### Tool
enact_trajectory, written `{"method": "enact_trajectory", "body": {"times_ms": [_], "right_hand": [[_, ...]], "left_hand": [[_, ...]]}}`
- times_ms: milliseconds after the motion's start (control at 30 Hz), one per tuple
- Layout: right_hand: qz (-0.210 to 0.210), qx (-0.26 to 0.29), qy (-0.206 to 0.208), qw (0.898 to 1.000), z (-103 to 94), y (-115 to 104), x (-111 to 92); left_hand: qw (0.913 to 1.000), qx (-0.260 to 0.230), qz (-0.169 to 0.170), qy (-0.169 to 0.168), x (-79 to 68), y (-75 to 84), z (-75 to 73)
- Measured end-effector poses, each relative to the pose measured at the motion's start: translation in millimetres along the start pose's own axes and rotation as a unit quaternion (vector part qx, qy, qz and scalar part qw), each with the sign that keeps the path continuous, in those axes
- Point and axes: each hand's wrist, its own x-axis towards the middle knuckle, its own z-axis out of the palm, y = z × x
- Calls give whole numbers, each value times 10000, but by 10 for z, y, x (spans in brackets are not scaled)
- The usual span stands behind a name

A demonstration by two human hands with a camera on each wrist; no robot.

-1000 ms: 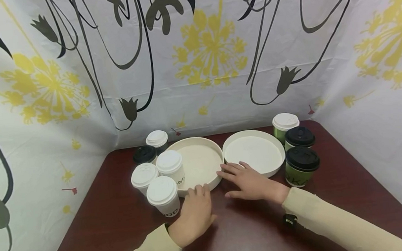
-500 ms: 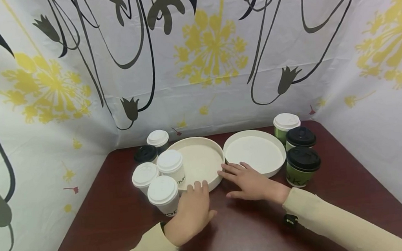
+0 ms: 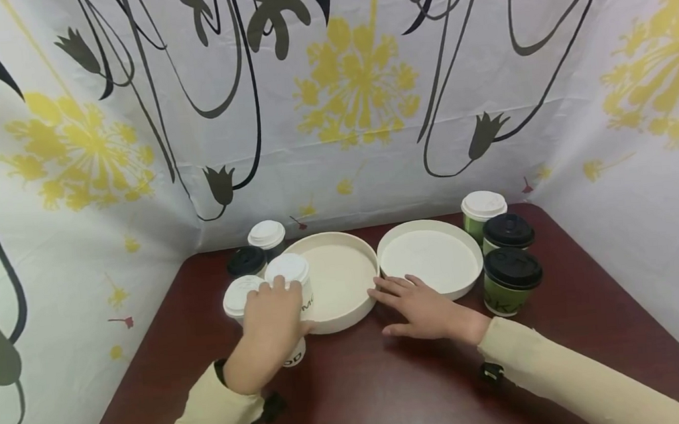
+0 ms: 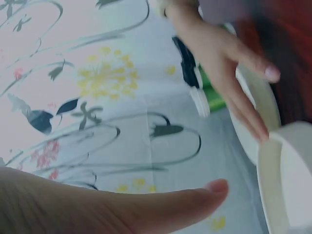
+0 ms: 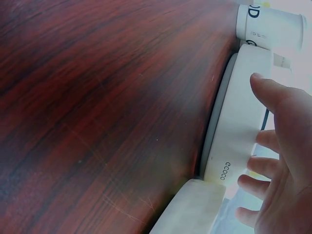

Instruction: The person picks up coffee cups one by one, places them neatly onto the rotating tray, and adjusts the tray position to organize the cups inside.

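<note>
My left hand (image 3: 272, 330) is over the front white lidded paper cup (image 3: 294, 356), hiding its lid and most of its body. In the left wrist view, that hand's thumb (image 4: 161, 207) stretches out straight, and no cup shows against it. Just beyond its fingertips stand two more white cups, one at the left (image 3: 239, 294) and one (image 3: 293, 269) against the left round cream tray (image 3: 344, 275). My right hand (image 3: 421, 309) lies with spread fingers at the near side where this tray meets the right round tray (image 3: 429, 258); it holds nothing.
A black-lidded cup (image 3: 246, 260) and a dark cup with a white lid (image 3: 266, 234) stand at the back left. On the right are a green cup with a white lid (image 3: 483, 210) and two black-lidded green cups (image 3: 506, 292). Patterned cloth (image 3: 331, 106) walls surround the dark red table (image 3: 378, 402).
My left hand has moved left from the near rim of the left tray to above the front white cup. The right hand, trays and other cups stay put.
</note>
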Motion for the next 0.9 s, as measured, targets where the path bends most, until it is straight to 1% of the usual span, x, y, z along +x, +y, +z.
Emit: {"method": "enact_trajectory", "body": {"times_ms": [100,233,467,900], "right_hand": [[13,3,-25,10000,1,3,0],[10,12,-15,10000,-2,3,-2],[-16,-3,14,10000,-11,0,0],[-1,-25,-59,10000,-14,-4,-3]], "left_hand": [[9996,-59,-101,-248,14,-91,-16],[9988,-206,-127,-430,39,-172,40],[9974,-404,-172,-575,68,-261,140],[9952,-598,-93,-770,76,-312,210]]}}
